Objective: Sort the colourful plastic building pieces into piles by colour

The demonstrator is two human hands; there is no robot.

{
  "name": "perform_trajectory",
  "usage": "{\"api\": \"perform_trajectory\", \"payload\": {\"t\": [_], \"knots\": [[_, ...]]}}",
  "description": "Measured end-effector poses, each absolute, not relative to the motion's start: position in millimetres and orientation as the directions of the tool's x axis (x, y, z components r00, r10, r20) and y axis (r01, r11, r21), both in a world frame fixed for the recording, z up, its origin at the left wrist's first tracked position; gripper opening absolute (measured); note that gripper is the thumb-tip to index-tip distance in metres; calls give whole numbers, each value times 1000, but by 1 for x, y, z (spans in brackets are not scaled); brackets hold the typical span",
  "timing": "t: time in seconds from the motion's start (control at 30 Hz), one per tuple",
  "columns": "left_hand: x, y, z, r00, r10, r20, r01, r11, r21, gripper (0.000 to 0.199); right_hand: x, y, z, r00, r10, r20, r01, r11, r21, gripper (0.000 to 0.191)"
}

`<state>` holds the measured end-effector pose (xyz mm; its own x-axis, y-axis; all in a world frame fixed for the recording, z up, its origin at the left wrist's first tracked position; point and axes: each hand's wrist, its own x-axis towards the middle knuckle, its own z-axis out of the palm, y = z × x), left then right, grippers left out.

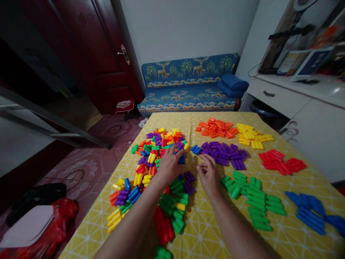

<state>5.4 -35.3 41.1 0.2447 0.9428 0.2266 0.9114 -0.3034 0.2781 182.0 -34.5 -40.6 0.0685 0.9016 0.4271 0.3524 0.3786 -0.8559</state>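
My left hand reaches over the mixed pile of coloured plastic pieces, fingers spread and touching its right side. Just right of it, my right hand hovers near the purple pieces, its fingers curved and apart with nothing between them. A small blue piece lies beyond its fingertips. Single-colour groups are spread to the right: orange, yellow, red, green and blue.
A yellow patterned cloth covers the table. Behind it stands a blue sofa. On the right is a white cabinet; at the left, a dark red door and bags on the floor.
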Motion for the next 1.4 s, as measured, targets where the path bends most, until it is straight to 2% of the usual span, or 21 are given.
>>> {"api": "perform_trajectory", "payload": {"t": [0.13,0.27,0.5,0.67,0.73,0.83,0.9,0.97,1.07,1.13,1.27,1.4], "knots": [[21,-17,28,357,899,252,859,-422,289,72,179,-32,-39,-26,885,464,463,422,-779,68],[40,3,22,416,879,234,845,-468,257,71,177,-30,-45,-1,867,498,526,424,-737,75],[60,41,18,488,866,112,850,-500,166,45,178,-30,-50,129,899,419,468,318,-825,60],[57,29,34,473,867,155,856,-494,151,32,179,-32,-43,123,910,395,445,305,-842,59],[51,14,42,496,857,142,835,-515,195,29,179,-33,-41,91,912,401,418,330,-846,61],[41,-8,50,518,851,89,791,-516,328,35,177,-35,-39,14,902,433,373,397,-839,61],[33,-19,52,509,855,97,769,-502,395,37,176,-37,-37,-37,908,416,338,403,-850,55],[26,-27,51,459,876,149,778,-477,408,36,176,-39,-35,-56,923,380,320,378,-869,44],[15,-33,46,330,908,258,840,-407,358,36,178,-40,-34,7,930,367,350,341,-872,27],[8,-35,41,271,919,285,882,-356,309,41,181,-40,-33,48,927,372,403,322,-857,25],[1,-37,28,244,944,223,931,-293,220,49,181,-40,-32,70,888,455,520,357,-776,25],[1,-38,24,195,961,198,951,-234,203,42,179,-47,-26,-2,873,488,594,394,-702,25]]}}
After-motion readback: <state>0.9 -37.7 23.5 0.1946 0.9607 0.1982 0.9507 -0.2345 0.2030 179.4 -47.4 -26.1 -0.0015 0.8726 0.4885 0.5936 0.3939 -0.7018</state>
